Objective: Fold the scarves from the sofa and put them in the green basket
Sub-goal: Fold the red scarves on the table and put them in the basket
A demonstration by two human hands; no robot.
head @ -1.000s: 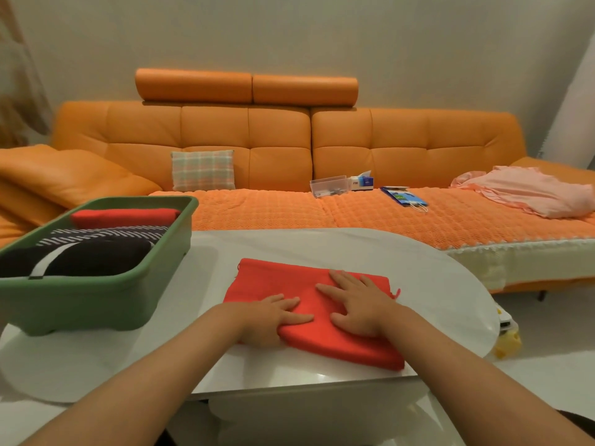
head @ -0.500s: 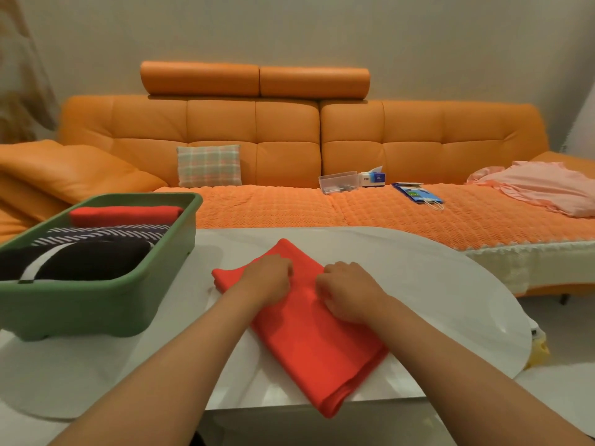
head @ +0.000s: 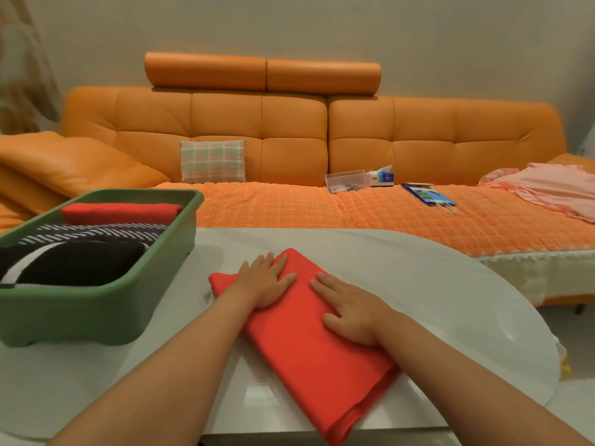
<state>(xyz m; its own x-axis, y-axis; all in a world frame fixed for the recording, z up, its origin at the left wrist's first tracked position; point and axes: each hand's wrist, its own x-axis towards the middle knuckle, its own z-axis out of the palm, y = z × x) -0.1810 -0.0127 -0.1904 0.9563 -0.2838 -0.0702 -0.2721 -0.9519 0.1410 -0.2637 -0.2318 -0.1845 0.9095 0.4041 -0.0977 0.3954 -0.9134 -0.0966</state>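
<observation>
Two flat hands (head: pixel 309 297) press one red scarf (head: pixel 306 346); three in basket (head: pixel 96 313).

No words or numbers can be read here. The small blue and white tissue box (head: pixel 382 178) on the sofa (head: pixel 289 146) has a dark mark on its front, but it is too tiny and fuzzy to make out. The flat blue packet (head: pixel 427 195) lying on the orange cover (head: pixel 322 207) has a green patch and some light shapes on it, and they are too blurry to read as well.
</observation>
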